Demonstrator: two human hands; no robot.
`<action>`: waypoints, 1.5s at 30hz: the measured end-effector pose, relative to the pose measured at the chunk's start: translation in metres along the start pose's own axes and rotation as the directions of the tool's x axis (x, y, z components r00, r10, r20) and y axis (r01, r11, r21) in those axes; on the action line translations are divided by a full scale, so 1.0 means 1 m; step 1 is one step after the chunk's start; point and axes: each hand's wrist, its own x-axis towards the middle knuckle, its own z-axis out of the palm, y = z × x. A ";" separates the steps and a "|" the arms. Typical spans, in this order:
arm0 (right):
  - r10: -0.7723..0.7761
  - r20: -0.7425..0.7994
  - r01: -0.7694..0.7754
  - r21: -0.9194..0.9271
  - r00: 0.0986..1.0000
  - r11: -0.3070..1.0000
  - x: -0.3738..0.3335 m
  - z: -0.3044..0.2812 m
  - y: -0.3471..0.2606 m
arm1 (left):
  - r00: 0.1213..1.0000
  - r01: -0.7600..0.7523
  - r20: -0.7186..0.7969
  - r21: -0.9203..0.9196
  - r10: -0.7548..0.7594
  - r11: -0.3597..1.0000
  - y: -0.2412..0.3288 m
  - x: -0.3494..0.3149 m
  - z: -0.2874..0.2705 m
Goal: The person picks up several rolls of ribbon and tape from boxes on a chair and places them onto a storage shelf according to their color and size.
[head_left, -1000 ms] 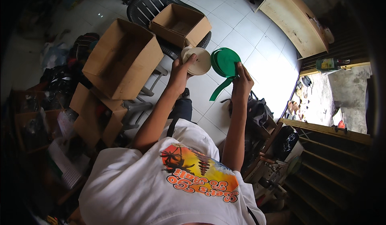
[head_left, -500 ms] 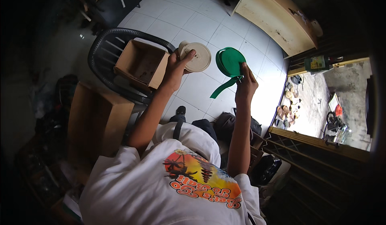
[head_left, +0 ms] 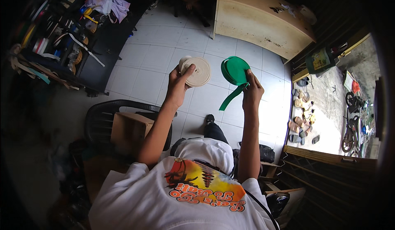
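Held out in front of me, my left hand (head_left: pixel 178 84) is closed around a cream roll of flat webbing tape (head_left: pixel 198 72), its thumb across the flat face. The edge of a second pale roll (head_left: pixel 184 60) shows behind it. My right hand (head_left: pixel 252 89) pinches a green roll of flat webbing tape (head_left: pixel 237 70) at its right edge. From that roll a loose green end (head_left: pixel 231 98) hangs down to the left. The two hands are apart, at about the same height above the tiled floor.
A black plastic chair (head_left: pixel 108 105) with a cardboard box (head_left: pixel 131 130) is at left. Behind it stands a dark rack (head_left: pixel 98 59) of coiled strips. A wooden desk (head_left: pixel 259 22) stands far right, near a seated person (head_left: pixel 193 2). Several sandals (head_left: pixel 302 125) lie beyond the right doorway.
My view has swung forward and left, bringing the rack and seated person into sight. The chair and box sit lower in the picture. Both hands keep their rolls.
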 end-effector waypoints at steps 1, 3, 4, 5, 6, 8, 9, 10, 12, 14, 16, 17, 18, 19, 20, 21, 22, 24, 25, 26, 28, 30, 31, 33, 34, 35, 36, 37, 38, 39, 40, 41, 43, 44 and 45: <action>0.012 0.035 -0.011 -0.024 0.999 1.000 0.027 0.016 -0.007 | 1.000 -0.024 0.001 0.020 0.024 0.999 0.009 0.019 0.006; -0.023 0.146 0.027 -0.021 0.989 0.999 0.074 0.057 -0.021 | 0.997 -0.070 -0.020 0.060 0.071 0.996 0.022 0.056 0.012; -0.031 0.204 0.040 -0.039 0.979 0.998 0.095 0.081 -0.025 | 0.995 -0.082 -0.060 0.021 0.083 0.996 0.028 0.076 0.012; -0.035 0.258 0.053 -0.065 0.966 0.996 0.114 0.104 -0.031 | 0.990 -0.109 -0.091 0.024 0.111 0.994 0.036 0.093 0.010; -0.027 0.308 0.051 -0.072 0.951 0.996 0.130 0.128 -0.033 | 0.982 -0.144 -0.123 0.023 0.145 0.989 0.043 0.109 0.008; -0.023 0.392 0.058 -0.078 0.920 0.995 0.158 0.176 -0.038 | 0.961 -0.196 -0.194 0.017 0.196 0.980 0.058 0.144 0.000; -0.001 0.455 0.052 -0.101 0.891 0.994 0.170 0.199 -0.037 | 0.948 -0.212 -0.242 0.016 0.209 0.977 0.062 0.158 -0.009; 0.022 0.512 0.048 -0.123 0.859 0.991 0.182 0.222 -0.036 | 0.933 -0.224 -0.286 0.015 0.219 0.974 0.064 0.171 -0.020; -0.008 0.616 0.099 -0.112 0.788 0.989 0.213 0.275 -0.032 | 0.885 -0.267 -0.396 -0.002 0.244 0.964 0.072 0.205 -0.040; 0.035 0.672 0.098 -0.159 0.739 0.982 0.242 0.328 -0.020 | 0.841 -0.302 -0.465 0.018 0.276 0.953 0.085 0.249 -0.062; 0.081 0.701 0.102 -0.215 0.708 0.971 0.273 0.366 -0.017 | 0.822 -0.330 -0.494 -0.011 0.282 0.944 0.092 0.285 -0.072; 0.107 0.697 0.089 -0.239 0.710 0.967 0.283 0.386 -0.017 | 0.813 -0.349 -0.505 -0.025 0.289 0.937 0.100 0.306 -0.080; 0.130 0.699 0.074 -0.254 0.704 0.964 0.299 0.401 -0.015 | 0.807 -0.346 -0.520 -0.033 0.280 0.938 0.107 0.328 -0.086; 0.152 0.710 0.066 -0.269 0.688 0.961 0.321 0.419 -0.019 | 0.804 -0.341 -0.531 -0.042 0.268 0.939 0.114 0.353 -0.091; 0.128 0.718 0.088 -0.255 0.684 0.963 0.341 0.435 -0.024 | 0.800 -0.329 -0.543 -0.043 0.254 0.943 0.122 0.377 -0.094; 0.103 0.725 0.111 -0.241 0.680 0.964 0.362 0.451 -0.030 | 0.805 -0.321 -0.538 -0.041 0.250 0.946 0.129 0.401 -0.095; 0.078 0.683 0.104 -0.221 0.726 0.970 0.383 0.463 -0.031 | 0.811 -0.312 -0.532 -0.040 0.244 0.949 0.137 0.426 -0.095; 0.061 0.630 0.072 -0.183 0.774 0.980 0.419 0.487 -0.034 | 0.822 -0.299 -0.513 -0.021 0.247 0.954 0.156 0.473 -0.098; 0.056 0.623 0.075 -0.182 0.780 0.980 0.437 0.497 -0.034 | 0.827 -0.292 -0.506 -0.013 0.245 0.956 0.163 0.497 -0.099; 0.044 0.620 0.078 -0.168 0.784 0.983 0.457 0.510 -0.034 | 0.831 -0.290 -0.494 0.007 0.255 0.957 0.172 0.522 -0.101; 0.014 0.612 0.080 -0.126 0.791 0.989 0.494 0.540 -0.032 | 0.831 -0.306 -0.483 0.021 0.278 0.952 0.183 0.575 -0.106; -0.018 0.580 0.065 -0.060 0.814 0.996 0.541 0.563 -0.029 | 0.859 -0.285 -0.438 0.025 0.267 0.958 0.197 0.633 -0.105; -0.021 0.566 0.044 -0.027 0.824 0.999 0.567 0.574 -0.020 | 0.875 -0.258 -0.417 0.026 0.245 0.966 0.200 0.660 -0.105; -0.034 0.566 -0.013 0.078 0.824 0.997 0.610 0.606 -0.004 | 0.898 -0.230 -0.377 0.042 0.229 0.972 0.203 0.712 -0.119; 0.029 0.549 -0.052 0.026 0.836 0.998 0.627 0.626 -0.001 | 0.885 -0.197 -0.408 0.109 0.225 0.974 0.207 0.736 -0.127; 0.003 0.543 -0.025 0.034 0.840 0.999 0.654 0.645 0.015 | 0.874 -0.161 -0.432 0.172 0.221 0.972 0.212 0.762 -0.133; 0.043 0.544 -0.072 0.032 0.838 0.997 0.667 0.669 0.018 | 0.850 -0.189 -0.466 0.164 0.245 0.968 0.214 0.784 -0.141; 0.091 0.543 -0.122 0.022 0.835 0.992 0.676 0.695 0.022 | 0.825 -0.211 -0.502 0.152 0.260 0.965 0.213 0.803 -0.151; 0.113 0.564 -0.127 -0.014 0.818 0.992 0.690 0.715 0.025 | 0.803 -0.226 -0.535 0.133 0.262 0.965 0.223 0.819 -0.155; 0.136 0.585 -0.131 -0.050 0.800 0.990 0.706 0.739 0.028 | 0.807 -0.225 -0.528 0.139 0.264 0.964 0.240 0.838 -0.161; 0.096 0.614 -0.122 0.001 0.783 0.992 0.723 0.770 0.032 | 0.811 -0.225 -0.521 0.145 0.268 0.964 0.258 0.854 -0.166; 0.105 0.635 -0.118 -0.021 0.765 0.993 0.737 0.796 0.036 | 0.811 -0.212 -0.526 0.143 0.256 0.967 0.269 0.866 -0.173; 0.120 0.676 -0.106 -0.061 0.727 0.992 0.762 0.851 0.037 | 0.783 -0.277 -0.534 0.158 0.318 0.948 0.290 0.896 -0.191; 0.152 0.708 -0.122 -0.094 0.690 0.988 0.763 0.880 0.038 | 0.759 -0.278 -0.566 0.166 0.322 0.946 0.300 0.903 -0.205; 0.189 0.708 -0.125 -0.142 0.680 0.982 0.766 0.904 0.035 | 0.745 -0.282 -0.583 0.166 0.325 0.945 0.309 0.915 -0.216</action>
